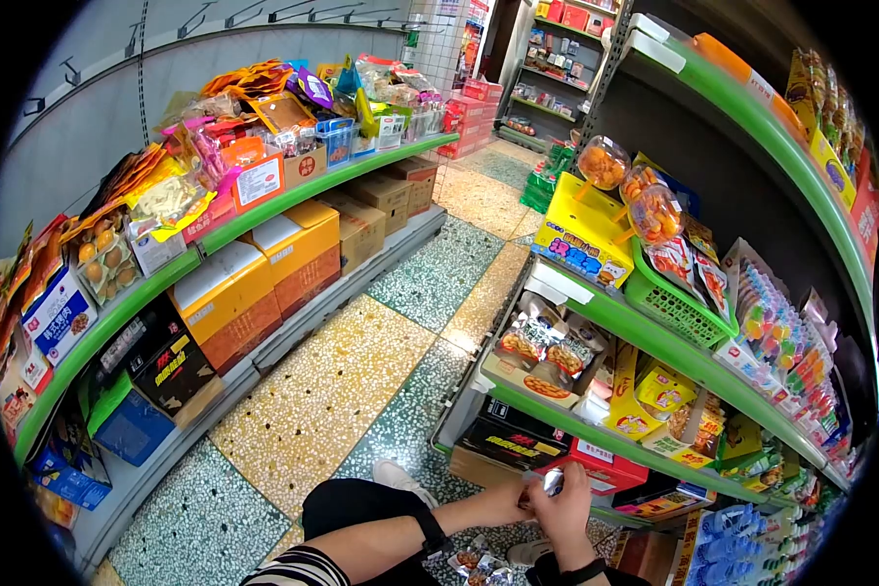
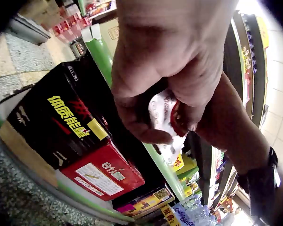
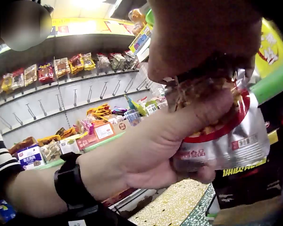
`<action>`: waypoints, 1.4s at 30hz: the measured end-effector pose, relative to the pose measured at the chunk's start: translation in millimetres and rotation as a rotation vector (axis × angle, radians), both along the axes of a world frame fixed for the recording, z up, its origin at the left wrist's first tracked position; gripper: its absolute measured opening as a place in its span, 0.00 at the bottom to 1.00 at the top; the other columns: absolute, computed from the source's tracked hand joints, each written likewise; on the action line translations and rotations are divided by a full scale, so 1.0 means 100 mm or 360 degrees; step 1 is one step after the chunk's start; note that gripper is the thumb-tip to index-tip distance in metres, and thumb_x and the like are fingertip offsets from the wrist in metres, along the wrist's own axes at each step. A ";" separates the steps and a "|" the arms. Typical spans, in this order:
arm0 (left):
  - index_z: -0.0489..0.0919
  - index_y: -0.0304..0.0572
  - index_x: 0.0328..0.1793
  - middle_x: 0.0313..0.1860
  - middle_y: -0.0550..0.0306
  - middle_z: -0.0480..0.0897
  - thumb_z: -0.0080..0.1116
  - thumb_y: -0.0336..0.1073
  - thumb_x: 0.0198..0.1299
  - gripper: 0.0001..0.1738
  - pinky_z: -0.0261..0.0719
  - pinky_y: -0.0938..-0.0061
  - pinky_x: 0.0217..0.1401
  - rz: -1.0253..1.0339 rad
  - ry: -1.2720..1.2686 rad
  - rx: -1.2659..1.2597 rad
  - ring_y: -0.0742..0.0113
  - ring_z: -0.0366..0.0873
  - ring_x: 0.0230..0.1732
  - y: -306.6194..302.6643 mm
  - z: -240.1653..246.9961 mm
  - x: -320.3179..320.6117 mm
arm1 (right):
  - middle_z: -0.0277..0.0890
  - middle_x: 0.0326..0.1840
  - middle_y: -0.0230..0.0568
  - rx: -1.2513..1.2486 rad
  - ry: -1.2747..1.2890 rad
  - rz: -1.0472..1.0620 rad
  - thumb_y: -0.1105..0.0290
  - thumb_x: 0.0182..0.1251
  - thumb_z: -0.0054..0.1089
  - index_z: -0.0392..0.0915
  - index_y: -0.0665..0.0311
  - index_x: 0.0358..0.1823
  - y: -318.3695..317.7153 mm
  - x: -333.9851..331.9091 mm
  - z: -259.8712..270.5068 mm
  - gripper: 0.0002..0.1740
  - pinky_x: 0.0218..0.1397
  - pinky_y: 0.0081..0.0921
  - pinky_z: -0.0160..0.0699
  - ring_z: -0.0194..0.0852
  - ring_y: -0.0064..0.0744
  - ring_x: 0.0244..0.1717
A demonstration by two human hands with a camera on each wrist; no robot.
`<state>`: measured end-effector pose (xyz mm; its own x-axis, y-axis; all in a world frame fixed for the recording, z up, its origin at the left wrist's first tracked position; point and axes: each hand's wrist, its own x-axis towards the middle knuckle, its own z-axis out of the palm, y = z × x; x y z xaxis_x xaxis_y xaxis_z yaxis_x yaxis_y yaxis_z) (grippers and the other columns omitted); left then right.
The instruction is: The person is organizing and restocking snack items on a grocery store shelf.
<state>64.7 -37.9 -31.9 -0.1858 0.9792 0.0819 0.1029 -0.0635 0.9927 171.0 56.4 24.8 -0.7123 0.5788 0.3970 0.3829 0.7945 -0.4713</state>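
A small silver and red snack packet, printed with brown nut-like pieces, is between my two hands above the lower right shelf. My left hand grips it with the thumb across its front, as the right wrist view shows. From above, my right hand pinches the packet's upper part; its fingertips are partly hidden. Seen from the left wrist, the packet pokes out beneath the left fingers. Several similar silver packets lie on the floor between my feet.
At right, a green-edged shelf holds an open carton of nut packets and a green basket. Black and red boxes stand underneath. Across the tiled aisle, another shelf carries bagged snacks over cardboard boxes.
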 end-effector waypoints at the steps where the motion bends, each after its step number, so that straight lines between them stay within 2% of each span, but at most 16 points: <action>1: 0.72 0.34 0.55 0.40 0.42 0.82 0.68 0.41 0.55 0.27 0.78 0.62 0.43 0.0017 0.0104 0.0072 0.52 0.82 0.40 0.01 -0.04 0.00 | 0.71 0.33 0.53 -0.0054 0.0020 0.0024 0.60 0.48 0.70 0.71 0.68 0.34 0.02 0.00 0.02 0.22 0.41 0.47 0.70 0.72 0.57 0.37; 3: 0.72 0.33 0.52 0.34 0.46 0.81 0.66 0.45 0.59 0.25 0.78 0.65 0.40 0.0051 0.0311 0.0216 0.56 0.81 0.36 0.03 -0.10 0.01 | 0.74 0.29 0.53 -0.0169 -0.0009 0.0040 0.61 0.48 0.69 0.73 0.69 0.32 0.06 0.01 0.05 0.20 0.38 0.45 0.73 0.75 0.57 0.34; 6: 0.74 0.32 0.50 0.31 0.41 0.81 0.63 0.54 0.60 0.29 0.78 0.63 0.38 -0.0086 0.0500 -0.0027 0.51 0.81 0.33 0.02 -0.05 -0.03 | 0.77 0.26 0.54 -0.0406 -0.0079 0.0046 0.61 0.49 0.68 0.76 0.70 0.31 0.06 0.04 0.14 0.18 0.34 0.41 0.75 0.78 0.54 0.30; 8: 0.76 0.30 0.46 0.29 0.40 0.81 0.62 0.57 0.59 0.31 0.77 0.61 0.38 -0.0041 0.0518 0.0103 0.48 0.81 0.33 0.06 -0.18 0.00 | 0.77 0.25 0.54 -0.0570 -0.0137 0.0032 0.61 0.51 0.67 0.77 0.70 0.31 0.08 0.05 0.16 0.17 0.32 0.38 0.76 0.79 0.51 0.27; 11: 0.73 0.35 0.55 0.39 0.37 0.81 0.63 0.58 0.58 0.33 0.77 0.60 0.44 -0.0120 0.0692 0.0026 0.45 0.81 0.40 0.13 -0.33 0.00 | 0.78 0.24 0.51 -0.0802 -0.0168 -0.0019 0.61 0.54 0.64 0.78 0.70 0.34 0.06 0.06 0.24 0.17 0.32 0.33 0.74 0.77 0.37 0.25; 13: 0.77 0.38 0.53 0.41 0.36 0.83 0.65 0.57 0.56 0.31 0.76 0.59 0.46 -0.0358 0.0512 -0.0115 0.45 0.82 0.42 0.10 -0.14 -0.05 | 0.79 0.25 0.48 -0.0937 -0.0102 -0.0007 0.62 0.57 0.63 0.79 0.71 0.35 0.18 0.08 0.02 0.16 0.33 0.31 0.73 0.75 0.31 0.27; 14: 0.81 0.37 0.45 0.36 0.38 0.84 0.66 0.59 0.54 0.29 0.77 0.59 0.43 -0.0381 0.0584 -0.0240 0.45 0.82 0.39 0.05 0.03 -0.08 | 0.79 0.26 0.47 -0.0979 -0.0074 -0.0014 0.62 0.58 0.62 0.79 0.71 0.35 0.24 0.12 -0.09 0.15 0.34 0.31 0.73 0.75 0.30 0.28; 16: 0.82 0.38 0.45 0.33 0.40 0.84 0.67 0.60 0.52 0.31 0.77 0.59 0.40 -0.0349 0.0688 -0.0287 0.45 0.82 0.36 0.04 0.04 -0.08 | 0.78 0.26 0.46 -0.1102 -0.0119 -0.0065 0.61 0.60 0.61 0.78 0.73 0.35 0.22 0.13 -0.08 0.17 0.33 0.31 0.72 0.73 0.29 0.28; 19: 0.82 0.37 0.44 0.32 0.41 0.84 0.67 0.61 0.52 0.32 0.78 0.59 0.40 -0.0387 0.0446 -0.0221 0.45 0.82 0.35 -0.05 0.25 -0.11 | 0.77 0.25 0.42 -0.1272 -0.0095 -0.0066 0.61 0.60 0.62 0.77 0.73 0.35 0.22 0.14 -0.08 0.18 0.34 0.30 0.71 0.71 0.27 0.29; 22: 0.81 0.36 0.46 0.35 0.41 0.84 0.69 0.60 0.51 0.33 0.77 0.60 0.42 -0.0404 0.0364 -0.0449 0.45 0.82 0.38 -0.03 0.31 -0.12 | 0.76 0.28 0.38 -0.1284 -0.0059 0.0005 0.59 0.63 0.64 0.77 0.72 0.39 0.24 0.11 -0.04 0.19 0.37 0.28 0.71 0.70 0.24 0.32; 23: 0.80 0.37 0.48 0.38 0.47 0.85 0.71 0.57 0.51 0.31 0.77 0.63 0.43 -0.0250 0.0265 -0.0198 0.52 0.83 0.39 0.03 0.07 -0.08 | 0.76 0.30 0.37 -0.1295 -0.0060 0.0055 0.59 0.63 0.64 0.77 0.71 0.40 0.27 0.10 0.01 0.19 0.39 0.27 0.71 0.70 0.24 0.34; 27: 0.78 0.40 0.52 0.37 0.60 0.83 0.73 0.52 0.51 0.30 0.78 0.69 0.43 -0.0277 -0.0126 -0.0334 0.71 0.79 0.37 -0.04 0.31 -0.22 | 0.74 0.37 0.31 -0.1506 0.0029 0.0451 0.65 0.63 0.69 0.75 0.68 0.45 0.42 0.12 0.21 0.17 0.45 0.22 0.70 0.68 0.19 0.41; 30: 0.77 0.40 0.54 0.36 0.60 0.82 0.73 0.51 0.52 0.30 0.77 0.71 0.43 -0.0306 -0.0234 -0.0623 0.71 0.79 0.37 -0.10 0.55 -0.28 | 0.74 0.35 0.28 -0.1451 -0.0207 0.0482 0.67 0.59 0.72 0.74 0.68 0.47 0.59 0.12 0.23 0.19 0.42 0.20 0.70 0.68 0.17 0.38; 34: 0.77 0.38 0.56 0.43 0.57 0.84 0.72 0.49 0.53 0.30 0.77 0.73 0.48 -0.0084 -0.0201 -0.0055 0.70 0.80 0.43 -0.01 0.19 -0.25 | 0.72 0.32 0.24 -0.1184 -0.0309 0.0392 0.69 0.56 0.74 0.74 0.67 0.47 0.47 0.00 0.49 0.21 0.36 0.18 0.69 0.67 0.15 0.34; 38: 0.78 0.37 0.55 0.46 0.56 0.84 0.72 0.47 0.54 0.28 0.77 0.73 0.49 -0.0067 -0.0177 -0.0205 0.71 0.80 0.45 -0.05 0.22 -0.34 | 0.73 0.33 0.25 -0.1068 -0.0373 0.0301 0.69 0.55 0.75 0.74 0.66 0.48 0.42 -0.05 0.54 0.22 0.36 0.19 0.69 0.67 0.15 0.34; 42: 0.80 0.37 0.52 0.41 0.60 0.84 0.72 0.47 0.54 0.26 0.77 0.75 0.47 -0.0095 -0.0420 -0.0222 0.75 0.78 0.40 -0.08 0.32 -0.34 | 0.76 0.35 0.26 -0.1414 -0.0388 0.0566 0.73 0.60 0.70 0.75 0.66 0.51 0.61 -0.03 0.61 0.19 0.39 0.20 0.72 0.70 0.16 0.36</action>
<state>31.0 -45.7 0.3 -0.1245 0.9874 -0.0975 -0.1596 0.0771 0.9842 167.9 117.3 86.2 -0.9070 0.3320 -0.2590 0.3563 0.2775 -0.8922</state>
